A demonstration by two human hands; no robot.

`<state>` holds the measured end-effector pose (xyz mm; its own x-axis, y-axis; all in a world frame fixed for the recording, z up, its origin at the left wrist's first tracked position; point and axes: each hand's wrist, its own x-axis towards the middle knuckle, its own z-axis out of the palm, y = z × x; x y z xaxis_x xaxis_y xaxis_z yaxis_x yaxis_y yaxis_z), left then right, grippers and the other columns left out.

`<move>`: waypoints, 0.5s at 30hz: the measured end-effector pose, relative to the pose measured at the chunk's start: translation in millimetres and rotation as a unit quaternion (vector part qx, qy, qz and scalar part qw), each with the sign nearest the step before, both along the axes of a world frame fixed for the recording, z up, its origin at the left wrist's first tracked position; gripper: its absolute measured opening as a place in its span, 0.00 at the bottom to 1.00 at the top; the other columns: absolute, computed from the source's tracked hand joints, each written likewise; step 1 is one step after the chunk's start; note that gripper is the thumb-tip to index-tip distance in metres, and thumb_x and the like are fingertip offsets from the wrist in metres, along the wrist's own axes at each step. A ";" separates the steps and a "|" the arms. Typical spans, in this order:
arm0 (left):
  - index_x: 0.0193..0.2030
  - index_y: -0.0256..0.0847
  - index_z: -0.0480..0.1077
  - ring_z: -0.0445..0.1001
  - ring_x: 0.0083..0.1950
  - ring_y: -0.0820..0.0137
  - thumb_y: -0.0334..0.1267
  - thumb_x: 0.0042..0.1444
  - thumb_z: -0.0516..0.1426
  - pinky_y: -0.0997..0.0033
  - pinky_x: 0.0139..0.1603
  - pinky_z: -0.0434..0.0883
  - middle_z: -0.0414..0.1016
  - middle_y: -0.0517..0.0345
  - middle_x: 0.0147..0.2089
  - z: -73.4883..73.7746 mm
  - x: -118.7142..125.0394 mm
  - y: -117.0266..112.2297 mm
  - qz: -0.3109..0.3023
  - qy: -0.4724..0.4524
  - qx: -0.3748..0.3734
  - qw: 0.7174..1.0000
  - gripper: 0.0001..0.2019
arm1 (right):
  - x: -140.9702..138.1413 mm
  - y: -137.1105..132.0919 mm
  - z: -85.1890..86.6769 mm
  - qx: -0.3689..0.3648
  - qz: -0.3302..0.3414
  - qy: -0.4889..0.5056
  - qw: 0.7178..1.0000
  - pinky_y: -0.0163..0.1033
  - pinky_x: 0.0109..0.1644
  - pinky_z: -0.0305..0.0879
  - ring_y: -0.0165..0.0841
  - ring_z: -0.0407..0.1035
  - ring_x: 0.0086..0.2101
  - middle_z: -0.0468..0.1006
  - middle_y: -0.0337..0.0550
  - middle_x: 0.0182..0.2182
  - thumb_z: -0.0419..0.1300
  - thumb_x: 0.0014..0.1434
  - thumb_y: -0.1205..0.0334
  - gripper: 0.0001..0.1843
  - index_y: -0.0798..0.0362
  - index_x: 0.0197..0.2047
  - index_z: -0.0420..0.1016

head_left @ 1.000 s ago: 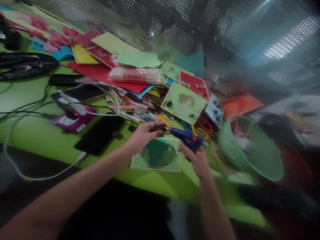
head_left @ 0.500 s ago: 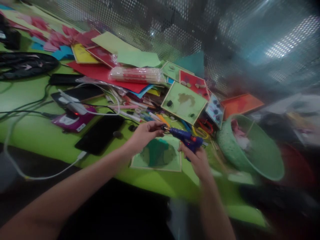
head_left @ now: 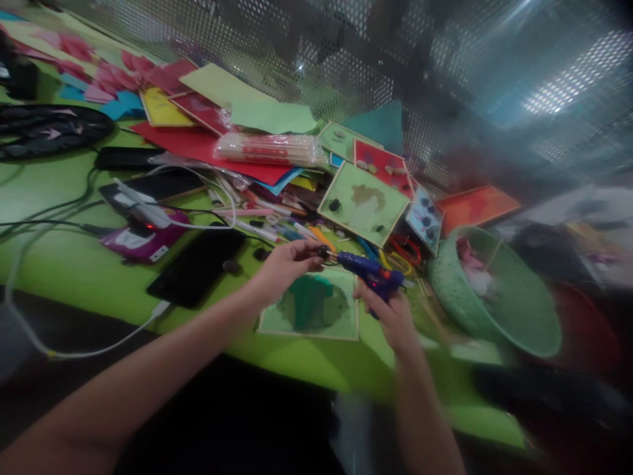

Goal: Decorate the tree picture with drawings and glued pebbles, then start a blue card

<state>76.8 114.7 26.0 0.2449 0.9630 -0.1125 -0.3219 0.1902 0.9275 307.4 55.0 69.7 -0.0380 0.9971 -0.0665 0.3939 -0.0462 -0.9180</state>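
My right hand [head_left: 390, 313] is wrapped round the grip of a blue glue gun [head_left: 368, 269], which points left and shows a small red light. Between the fingertips of my left hand [head_left: 289, 264] is a small dark pebble [head_left: 324, 251]. The gun's nozzle meets the pebble or stops just short of it; I cannot tell which. Below both hands a pale green card [head_left: 349, 320] with a thin light border lies on the table, bearing a darker green tree-like shape [head_left: 309, 300].
Behind my hands are pens [head_left: 267, 231], bordered cards with stones [head_left: 368, 201] and a pack of sticks [head_left: 270, 149]. A black phone [head_left: 198, 267] and a purple box with cables [head_left: 143, 241] lie left. A green bowl [head_left: 494, 290] stands right, with scissors [head_left: 398, 262] beside it.
Almost nothing differs. The glue gun has shifted very slightly to the right and down, and my left hand still keeps the pebble at its nozzle.
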 end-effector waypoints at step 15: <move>0.48 0.37 0.79 0.78 0.39 0.71 0.40 0.44 0.74 0.68 0.47 0.75 0.84 0.54 0.43 2.0 -0.1 -2.2 0.009 -0.027 -0.036 0.999 0.23 | -0.3 0.2 0.2 -0.012 -0.001 0.005 1.000 0.37 0.33 0.63 0.33 0.65 0.28 0.77 0.44 0.28 0.67 0.55 0.40 0.23 0.55 0.32 0.82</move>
